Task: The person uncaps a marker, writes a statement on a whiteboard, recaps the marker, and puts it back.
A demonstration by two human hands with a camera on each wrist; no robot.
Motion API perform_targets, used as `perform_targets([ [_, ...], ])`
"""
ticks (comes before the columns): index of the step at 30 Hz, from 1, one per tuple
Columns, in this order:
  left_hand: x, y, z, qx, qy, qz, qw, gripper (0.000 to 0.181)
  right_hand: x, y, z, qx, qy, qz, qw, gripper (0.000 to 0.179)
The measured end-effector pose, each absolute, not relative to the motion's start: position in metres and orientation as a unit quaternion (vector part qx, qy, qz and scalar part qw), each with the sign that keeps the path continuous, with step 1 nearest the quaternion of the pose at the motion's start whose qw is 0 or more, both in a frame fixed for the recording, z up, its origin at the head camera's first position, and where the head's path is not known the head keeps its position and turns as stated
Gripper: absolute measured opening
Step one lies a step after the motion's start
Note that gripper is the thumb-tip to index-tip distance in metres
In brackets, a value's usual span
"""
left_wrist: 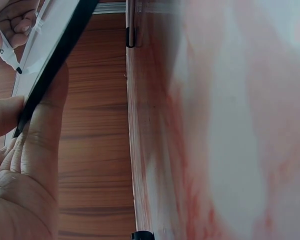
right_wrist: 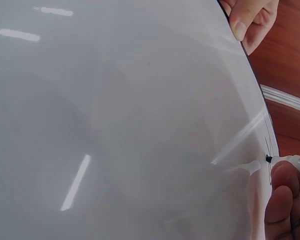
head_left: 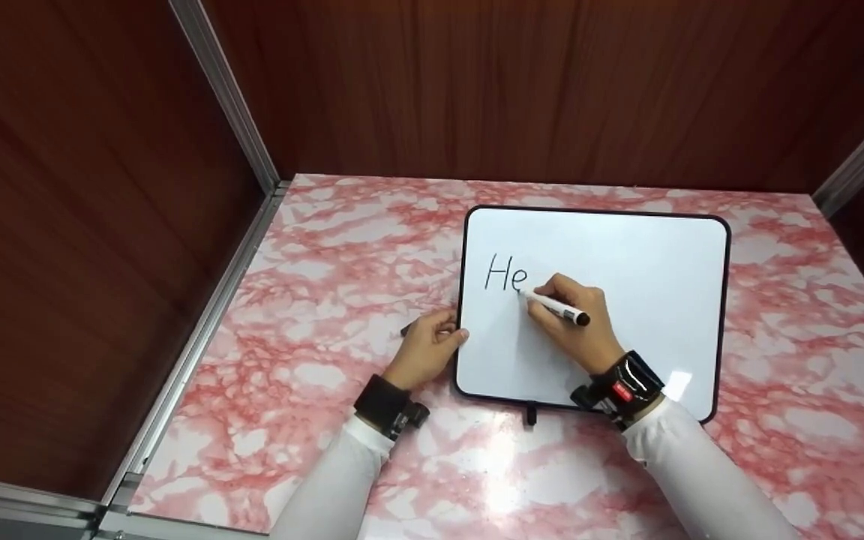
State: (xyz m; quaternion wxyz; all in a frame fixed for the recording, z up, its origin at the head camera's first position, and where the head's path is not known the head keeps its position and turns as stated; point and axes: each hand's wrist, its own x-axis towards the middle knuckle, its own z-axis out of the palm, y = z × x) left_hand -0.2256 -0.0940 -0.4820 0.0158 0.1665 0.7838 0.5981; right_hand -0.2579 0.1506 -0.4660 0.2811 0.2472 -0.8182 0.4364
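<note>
A whiteboard with a black rim is in front of me, the handwritten letters "He" in black at its upper left. My right hand pinches a white marker with a black end. In the right wrist view the dark tip of the marker is right at the board's surface, beside the strokes. My left hand grips the board's left edge; the left wrist view has the thumb over the black rim and fingers beneath it.
The board is over a red-and-white marbled table. A small black piece sticks out below the board's bottom rim, and a dark tip shows beside the left hand. Brown wood-grain panels with metal framing surround the table.
</note>
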Motion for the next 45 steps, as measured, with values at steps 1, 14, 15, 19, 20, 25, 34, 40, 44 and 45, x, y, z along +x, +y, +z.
perform_targets([
  [1,-0.226,-0.094,-0.482,0.166,0.785,0.596,0.017,0.029,-0.258,0.151,-0.466,0.246,-0.818,0.437,0.282,0.008],
  [14,-0.244,-0.096,-0.521,0.154,0.786,0.598,0.008,0.03,-0.255,0.157,-0.467,0.236,-0.814,0.448,0.284,0.009],
  [15,-0.244,-0.096,-0.521,0.155,0.787,0.598,0.008,0.029,-0.255,0.157,-0.467,0.236,-0.814,0.448,0.284,0.009],
  [19,-0.243,-0.096,-0.521,0.162,0.786,0.596,0.005,0.027,-0.255,0.157,-0.468,0.238,-0.814,0.448,0.281,0.008],
  [20,-0.243,-0.096,-0.521,0.163,0.787,0.595,0.004,0.027,-0.255,0.157,-0.468,0.239,-0.814,0.448,0.281,0.008],
  [25,-0.244,-0.097,-0.523,0.16,0.784,0.599,0.003,0.029,-0.254,0.16,-0.466,0.239,-0.809,0.452,0.289,0.008],
  [34,-0.237,-0.096,-0.507,0.164,0.777,0.607,0.02,0.029,-0.263,0.164,-0.454,0.212,-0.812,0.442,0.315,0.007],
  [40,-0.225,-0.094,-0.483,0.16,0.781,0.603,0.019,0.027,-0.268,0.164,-0.45,0.204,-0.816,0.433,0.325,0.008],
  [44,-0.224,-0.093,-0.48,0.156,0.785,0.599,0.016,0.026,-0.27,0.164,-0.448,0.204,-0.815,0.433,0.328,0.007],
  [45,-0.224,-0.093,-0.48,0.156,0.786,0.598,0.015,0.026,-0.27,0.164,-0.448,0.205,-0.815,0.434,0.326,0.007],
])
